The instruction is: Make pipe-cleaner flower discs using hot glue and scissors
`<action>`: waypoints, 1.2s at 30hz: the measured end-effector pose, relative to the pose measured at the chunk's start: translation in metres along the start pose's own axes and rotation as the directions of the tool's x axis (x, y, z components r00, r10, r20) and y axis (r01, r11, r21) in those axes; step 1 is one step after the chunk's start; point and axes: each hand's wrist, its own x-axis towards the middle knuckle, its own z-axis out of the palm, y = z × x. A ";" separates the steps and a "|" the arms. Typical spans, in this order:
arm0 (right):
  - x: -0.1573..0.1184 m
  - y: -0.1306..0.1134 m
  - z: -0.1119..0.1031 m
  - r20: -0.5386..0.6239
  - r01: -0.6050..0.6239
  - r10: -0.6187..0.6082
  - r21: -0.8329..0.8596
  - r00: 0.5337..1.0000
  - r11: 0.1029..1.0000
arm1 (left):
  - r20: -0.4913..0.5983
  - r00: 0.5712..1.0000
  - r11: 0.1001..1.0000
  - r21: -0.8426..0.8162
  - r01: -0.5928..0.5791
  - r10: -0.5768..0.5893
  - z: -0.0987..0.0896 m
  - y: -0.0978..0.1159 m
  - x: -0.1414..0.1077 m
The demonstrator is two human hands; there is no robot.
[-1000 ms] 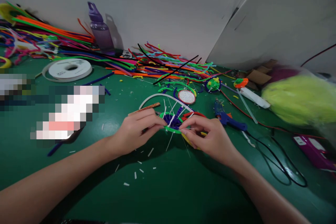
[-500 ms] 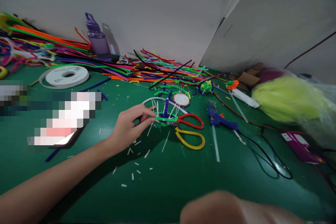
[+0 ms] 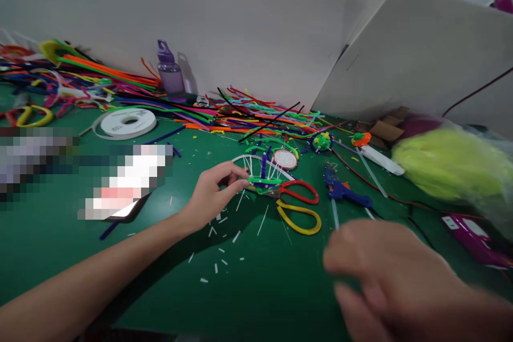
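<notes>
My left hand (image 3: 218,192) pinches the left rim of a small pipe cleaner ring piece (image 3: 264,181), green and blue, with a blue post standing up in it and thin white strands slanting out. Scissors (image 3: 298,216) with one red and one yellow handle lie just right of the piece, their blades partly hidden by it. Large and blurred, my right hand (image 3: 385,267) hangs in the lower right foreground, its fingers bent and smeared; I cannot make out anything in it. Beyond it lies a blue glue gun (image 3: 345,192), its clear glue stick partly behind the hand.
White snippets (image 3: 220,254) are scattered in front of the piece. A ribbon spool (image 3: 116,123), purple bottle (image 3: 171,77) and heaps of pipe cleaners (image 3: 256,109) lie along the wall. A blurred-out phone (image 3: 128,184) is at left, a yellow bundle in plastic (image 3: 449,163) at right.
My right hand has risen from the bottom edge into view, up towards the glue gun. The left hand keeps its pinch on the ring piece. The whole view has shifted slightly.
</notes>
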 end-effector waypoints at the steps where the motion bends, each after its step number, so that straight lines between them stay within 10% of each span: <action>1: 0.011 0.006 0.003 -0.045 -0.003 0.003 -0.021 0.999 1.000 | 0.008 1.000 1.000 -0.020 0.019 -0.019 0.000 0.000 0.000; 4: 0.041 0.032 0.019 -0.158 -0.082 0.073 -0.052 0.985 0.995 | 0.063 0.995 0.991 -0.103 0.083 -0.076 -0.001 0.000 0.002; 9: 0.051 0.064 0.037 0.118 -0.216 0.204 0.096 0.972 0.972 | 0.161 0.983 0.974 -0.189 0.122 -0.091 -0.001 0.001 0.003; 31: 0.034 0.075 0.049 -0.054 -0.085 0.083 -0.032 0.995 0.996 | 0.211 0.966 0.978 -0.116 0.175 -0.148 0.003 -0.003 0.001; 36: 0.035 0.071 0.049 -0.040 -0.058 0.055 -0.068 0.998 0.996 | 0.174 0.984 0.999 -0.024 -0.028 0.031 0.001 0.001 -0.003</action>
